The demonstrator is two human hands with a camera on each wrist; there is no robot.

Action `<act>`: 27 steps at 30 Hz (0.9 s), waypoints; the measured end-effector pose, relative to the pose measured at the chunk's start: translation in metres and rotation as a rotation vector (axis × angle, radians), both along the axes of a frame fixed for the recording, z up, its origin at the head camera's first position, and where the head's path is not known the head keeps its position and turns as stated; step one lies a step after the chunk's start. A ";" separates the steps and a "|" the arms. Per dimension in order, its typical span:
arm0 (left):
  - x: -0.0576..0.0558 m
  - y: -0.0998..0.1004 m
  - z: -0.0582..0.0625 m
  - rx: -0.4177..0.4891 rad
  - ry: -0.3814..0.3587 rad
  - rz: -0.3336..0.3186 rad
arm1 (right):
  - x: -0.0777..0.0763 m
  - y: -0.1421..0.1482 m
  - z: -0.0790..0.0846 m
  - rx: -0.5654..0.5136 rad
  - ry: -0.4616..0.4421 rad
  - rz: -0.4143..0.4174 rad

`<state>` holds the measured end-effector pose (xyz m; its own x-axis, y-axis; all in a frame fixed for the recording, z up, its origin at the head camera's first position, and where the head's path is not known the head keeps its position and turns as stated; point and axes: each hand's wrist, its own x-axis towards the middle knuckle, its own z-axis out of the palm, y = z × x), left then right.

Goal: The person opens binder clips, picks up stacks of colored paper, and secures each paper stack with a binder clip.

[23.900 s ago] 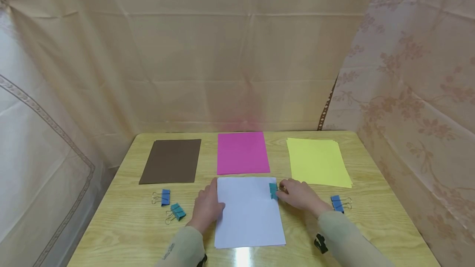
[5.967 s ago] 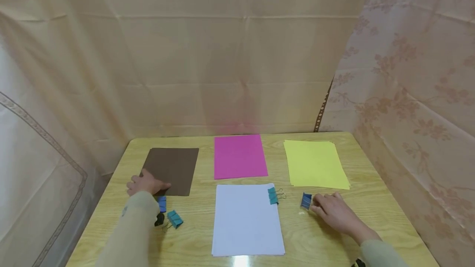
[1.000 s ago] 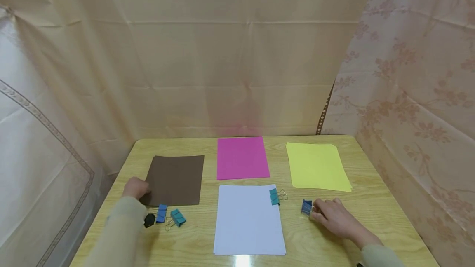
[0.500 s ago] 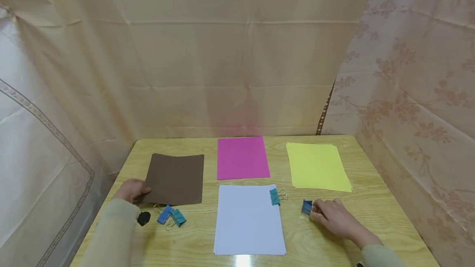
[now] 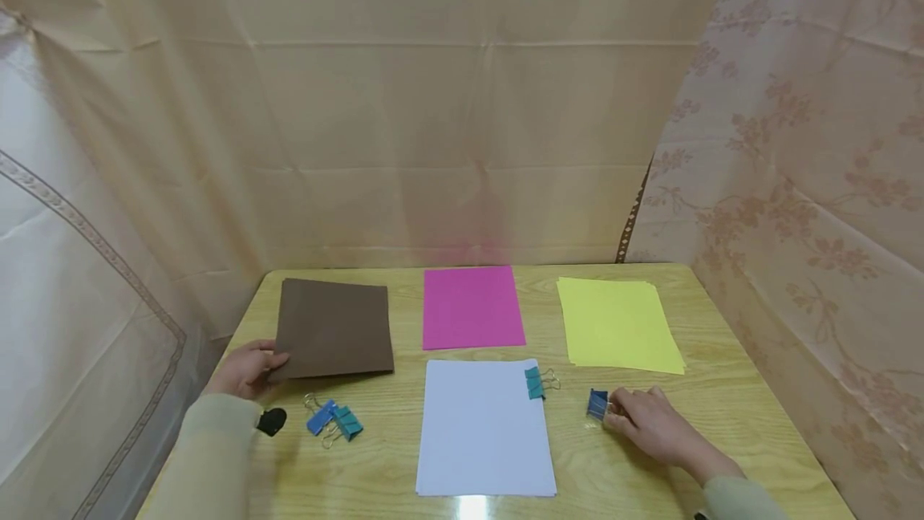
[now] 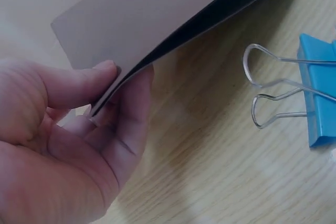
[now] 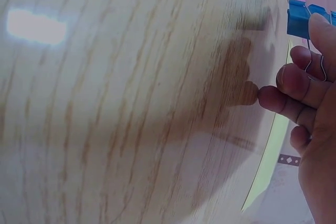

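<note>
a beige cloth (image 5: 375,119) hangs across the back of the space, with a pale flowered cloth (image 5: 816,143) on the right and a white cloth (image 5: 65,303) on the left. in front of them stands a light wood-grain table (image 5: 375,480). nearest the viewer, at its middle, lies a stack of white paper (image 5: 484,440). behind it, three colours of paper form a row: brown paper (image 5: 335,327) on the left, pink paper (image 5: 472,307) in the middle and yellow paper (image 5: 619,323) on the right.

two bare hands reach in from light sleeves. the left hand (image 5: 245,367) has its thumb on top and fingers underneath, pinched closely on the near left corner of the brown paper, whose near edge is raised above the table. the right hand (image 5: 653,424) rests to the right of the white paper, thumb and fingers drawn together on the wire handles of a blue binder clip (image 5: 597,404); how firmly it squeezes i cannot tell.

a teal clip (image 5: 534,383) bites the white paper's right edge near the far corner, its handles pointing outward. on the left, between the brown and white papers, a second blue clip (image 5: 321,417) and a second teal clip (image 5: 347,422) lie touching. a small black object (image 5: 272,421) shows at the left cuff.
</note>
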<state>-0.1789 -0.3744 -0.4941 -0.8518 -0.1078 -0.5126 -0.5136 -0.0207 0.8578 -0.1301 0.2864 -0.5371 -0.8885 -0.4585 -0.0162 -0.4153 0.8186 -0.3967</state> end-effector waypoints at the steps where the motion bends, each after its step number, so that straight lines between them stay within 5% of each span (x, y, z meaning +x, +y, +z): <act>1: 0.000 0.000 0.001 -0.004 0.012 0.004 | 0.000 0.000 0.000 0.000 0.001 -0.001; 11: -0.002 0.003 0.014 -0.013 0.071 0.073 | -0.001 0.000 0.004 0.007 0.018 -0.013; 27: -0.007 0.038 0.041 0.071 0.175 0.034 | -0.012 -0.006 0.017 0.001 0.088 0.012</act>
<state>-0.1859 -0.3363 -0.4531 -0.9252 -0.1065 -0.3643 -0.3547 -0.0990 0.9297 -0.1422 0.2801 -0.5196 -0.8812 -0.4688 0.0611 -0.4578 0.8139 -0.3578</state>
